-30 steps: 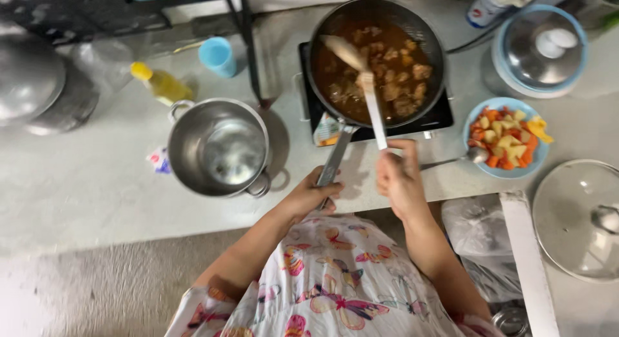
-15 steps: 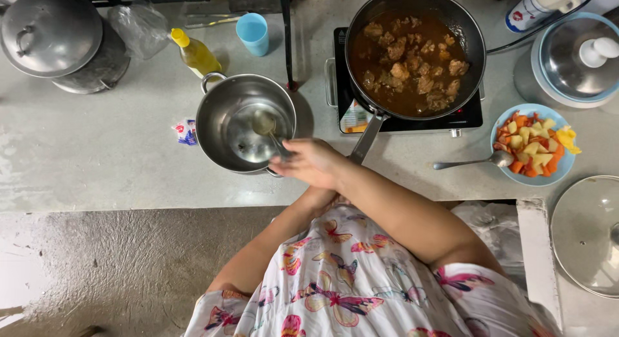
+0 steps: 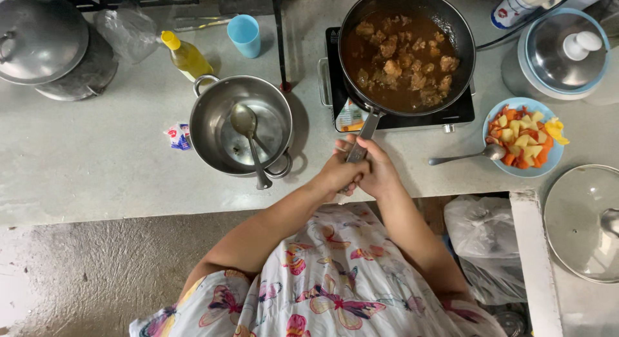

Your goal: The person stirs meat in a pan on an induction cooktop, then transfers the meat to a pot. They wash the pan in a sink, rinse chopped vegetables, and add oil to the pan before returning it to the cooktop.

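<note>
A dark frying pan (image 3: pixel 451 28) of brown stew with meat chunks sits on a small black cooktop (image 3: pixel 461 113). Its grey handle (image 3: pixel 369 127) points toward me. My left hand (image 3: pixel 336 176) and my right hand (image 3: pixel 385 173) are pressed together around the end of that handle, fingers closed on it. To the left, a metal ladle (image 3: pixel 248 134) rests inside a steel pot (image 3: pixel 209 127), with its handle leaning over the near rim.
On the grey counter (image 3: pixel 97 169): a blue bowl (image 3: pixel 545 162) of cut vegetables with a spoon (image 3: pixel 461 158), a rice cooker (image 3: pixel 561 50), a glass lid (image 3: pixel 583 224), a blue cup (image 3: pixel 245 35), a yellow oil bottle (image 3: pixel 185 55), a lidded metal pot (image 3: pixel 45 44), a small sachet (image 3: pixel 176 136).
The right hand stopped stirring the pan with the ladle. The ladle now lies in the steel pot, and both hands have come together on the pan handle.
</note>
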